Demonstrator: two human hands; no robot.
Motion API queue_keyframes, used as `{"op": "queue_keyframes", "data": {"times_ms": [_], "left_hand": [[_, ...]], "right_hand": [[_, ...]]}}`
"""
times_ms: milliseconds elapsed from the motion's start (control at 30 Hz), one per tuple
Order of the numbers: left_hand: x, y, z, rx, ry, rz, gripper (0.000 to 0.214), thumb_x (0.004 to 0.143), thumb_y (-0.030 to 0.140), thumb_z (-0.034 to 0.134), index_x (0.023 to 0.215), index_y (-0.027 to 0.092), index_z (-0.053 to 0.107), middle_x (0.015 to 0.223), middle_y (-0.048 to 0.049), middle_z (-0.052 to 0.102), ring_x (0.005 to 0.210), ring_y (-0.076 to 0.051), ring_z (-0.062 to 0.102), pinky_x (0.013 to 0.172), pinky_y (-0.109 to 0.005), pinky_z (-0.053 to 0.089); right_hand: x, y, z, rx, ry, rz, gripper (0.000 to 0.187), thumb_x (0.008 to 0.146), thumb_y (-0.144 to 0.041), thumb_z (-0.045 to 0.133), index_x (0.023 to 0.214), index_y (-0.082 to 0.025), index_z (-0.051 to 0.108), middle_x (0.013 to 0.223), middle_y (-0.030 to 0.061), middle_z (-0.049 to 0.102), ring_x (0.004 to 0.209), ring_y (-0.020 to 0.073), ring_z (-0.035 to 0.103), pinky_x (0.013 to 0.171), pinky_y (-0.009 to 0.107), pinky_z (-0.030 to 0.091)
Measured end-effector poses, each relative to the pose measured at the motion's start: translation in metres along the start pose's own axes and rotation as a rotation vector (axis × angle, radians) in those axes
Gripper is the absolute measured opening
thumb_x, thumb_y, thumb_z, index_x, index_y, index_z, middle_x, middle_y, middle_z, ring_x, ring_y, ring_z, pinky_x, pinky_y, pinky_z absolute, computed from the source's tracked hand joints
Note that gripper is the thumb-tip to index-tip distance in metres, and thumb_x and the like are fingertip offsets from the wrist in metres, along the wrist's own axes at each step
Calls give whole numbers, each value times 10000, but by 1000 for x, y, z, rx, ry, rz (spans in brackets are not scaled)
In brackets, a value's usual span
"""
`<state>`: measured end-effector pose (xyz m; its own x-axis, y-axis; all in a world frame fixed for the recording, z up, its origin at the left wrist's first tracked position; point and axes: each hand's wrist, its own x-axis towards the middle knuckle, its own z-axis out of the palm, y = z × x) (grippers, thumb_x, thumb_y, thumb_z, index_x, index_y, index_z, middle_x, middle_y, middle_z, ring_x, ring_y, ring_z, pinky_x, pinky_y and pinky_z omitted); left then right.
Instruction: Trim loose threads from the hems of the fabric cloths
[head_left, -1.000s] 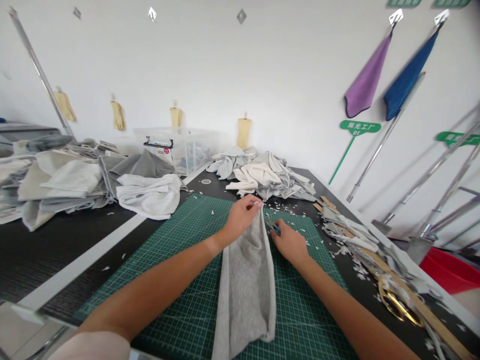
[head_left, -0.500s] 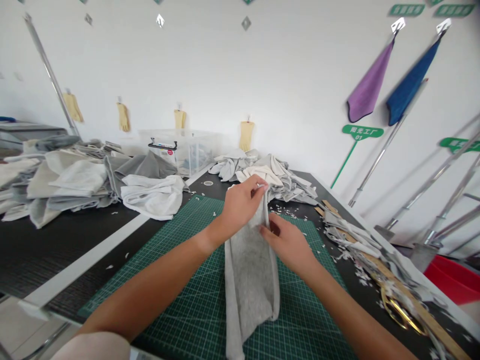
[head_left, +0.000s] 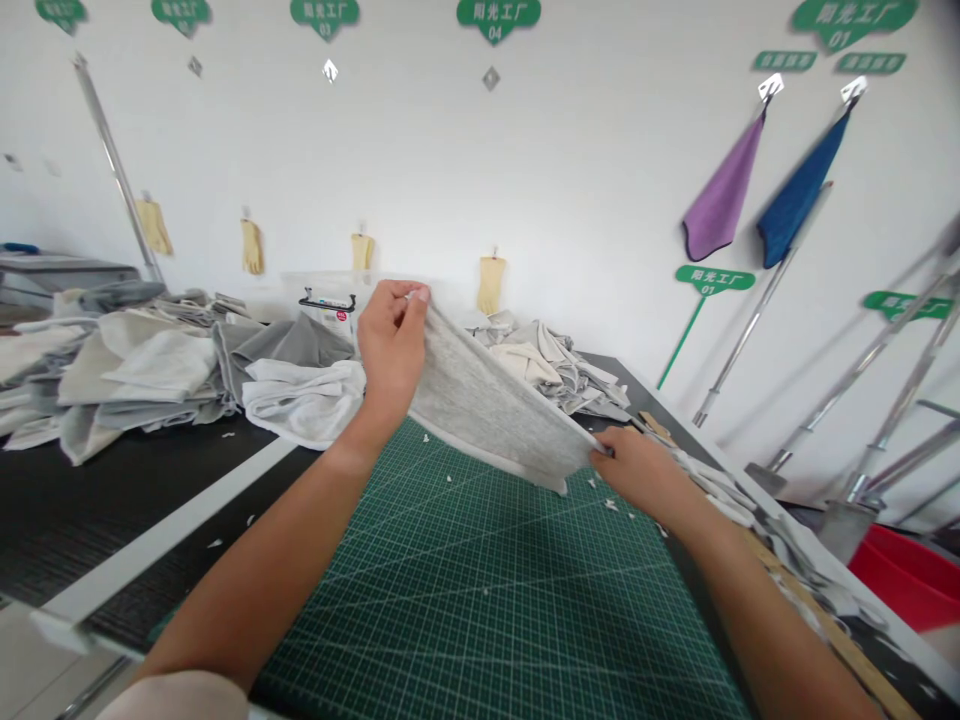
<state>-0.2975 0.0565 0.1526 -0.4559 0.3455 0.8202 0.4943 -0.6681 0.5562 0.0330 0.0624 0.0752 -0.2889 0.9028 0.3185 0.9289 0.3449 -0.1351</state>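
Observation:
A strip of grey fabric (head_left: 495,405) hangs in the air above the green cutting mat (head_left: 487,590), stretched between both hands. My left hand (head_left: 391,340) is raised and pinches the strip's upper left end. Lower down on the right, my right hand (head_left: 637,470) grips its other end, fingers closed. The strip slopes down from left to right and does not touch the mat.
Piles of grey and white cloth (head_left: 135,370) lie at the left, and another cloth heap (head_left: 555,365) lies behind the mat. A clear plastic box (head_left: 330,300) stands at the back. Fabric offcuts (head_left: 720,480) line the table's right edge. A red bin (head_left: 900,570) stands beside metal poles at the right.
The grey strip lay flat on the mat; both hands have lifted it. My left hand rose up and to the left, my right hand moved right along the strip to its far end.

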Motion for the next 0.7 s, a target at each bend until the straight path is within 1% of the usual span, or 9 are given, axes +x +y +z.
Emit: {"op": "queue_keyframes", "data": {"times_ms": [133,200,267,333,400,433,567,633,700], "left_hand": [[10,2,-9,-56,33,-16,163,940,357,577,930,195,589,637,32,490,618,-109,480,581,-231,354],[13,2,-10,-95,31,-38,168,922,367,593,918,199,601,652,26,511,649,-115,511,600,-230,372],[15,1,-10,-137,20,-63,164,906,368,606,911,204,615,658,21,524,673,-123,534,614,-231,385],[18,-1,-11,-172,13,-88,157,893,360,615,912,204,626,661,18,536,683,-127,543,623,-233,393],[21,-3,-14,-194,15,-115,158,883,355,621,916,201,633,672,14,555,688,-130,545,628,-236,398],[23,-3,-16,-201,17,-132,161,878,355,625,917,199,635,681,11,566,689,-131,545,629,-237,399],[31,-5,-26,-232,20,-194,185,845,367,657,901,191,643,713,5,603,696,-135,546,635,-244,404],[33,-6,-28,-262,10,-203,203,827,379,675,887,188,646,730,2,615,710,-138,551,647,-247,410],[34,-7,-29,-297,-18,-214,222,815,393,683,888,186,650,751,-2,626,728,-141,557,663,-248,419]], "right_hand": [[4,18,-14,-24,63,6,168,792,-210,544,710,-209,690,841,71,678,720,190,584,607,288,309],[4,21,-24,59,67,4,154,796,-221,556,747,-212,702,847,55,671,718,176,582,619,280,350],[3,22,-35,302,-13,-8,151,813,-270,589,885,-242,719,818,25,670,715,172,600,634,275,416],[2,21,-45,621,-106,7,279,818,-359,650,1078,-266,693,775,9,668,710,181,628,643,289,482],[0,21,-55,868,-127,47,435,810,-457,701,1189,-250,652,745,15,663,702,191,642,650,308,521],[-1,21,-59,948,-115,64,462,807,-495,714,1181,-231,653,737,22,660,692,187,639,649,308,528],[-4,22,-70,1131,-57,95,429,813,-577,711,948,-170,701,727,38,648,647,141,590,615,265,520],[-4,22,-71,1184,-20,96,438,836,-586,685,949,-163,715,808,62,681,720,155,611,630,255,530],[-3,23,-71,1228,15,115,454,869,-591,643,1014,-169,726,910,85,711,828,190,642,662,263,551]]}}
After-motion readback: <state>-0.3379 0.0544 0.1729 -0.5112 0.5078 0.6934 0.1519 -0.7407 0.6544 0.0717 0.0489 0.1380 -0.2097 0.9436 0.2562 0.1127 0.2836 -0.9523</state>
